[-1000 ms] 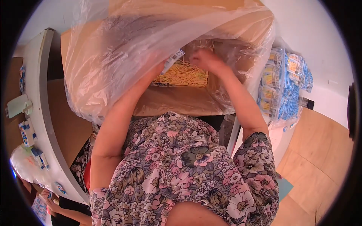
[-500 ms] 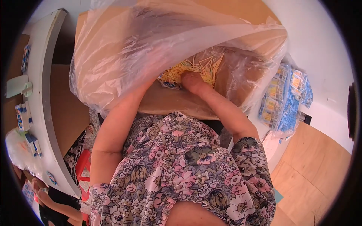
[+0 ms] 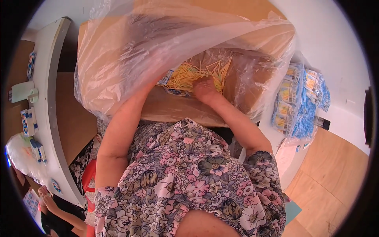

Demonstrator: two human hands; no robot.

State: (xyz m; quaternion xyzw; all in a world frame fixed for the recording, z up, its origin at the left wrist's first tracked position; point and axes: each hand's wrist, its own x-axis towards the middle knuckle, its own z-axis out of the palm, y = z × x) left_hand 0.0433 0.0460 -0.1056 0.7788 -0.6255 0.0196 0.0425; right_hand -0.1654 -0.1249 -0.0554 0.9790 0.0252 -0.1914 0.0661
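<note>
A large cardboard box (image 3: 177, 108) lined with clear plastic film (image 3: 130, 67) stands in front of me. Inside lies a heap of thin yellow sticks (image 3: 183, 77), with blue-and-white packets (image 3: 177, 92) along its near side. My right hand (image 3: 205, 90) is down in the heap, its fingers curled in among the sticks. My left hand (image 3: 158, 77) reaches in under the film beside another blue-and-white packet (image 3: 166, 78). The film blurs that hand, and its fingers cannot be made out.
At right hangs or rests a clear bag of blue-and-yellow packets (image 3: 292, 104). A white-edged table (image 3: 59, 118) on the left bears a tape roll (image 3: 32, 95), small packets and a plastic bag (image 3: 25, 156). A co-worker's hands (image 3: 48, 199) show at lower left, near a red stool (image 3: 89, 175).
A blue-and-white packet now shows more plainly beside my left hand. My right hand has shifted slightly within the sticks. The co-worker's hands have moved closer together.
</note>
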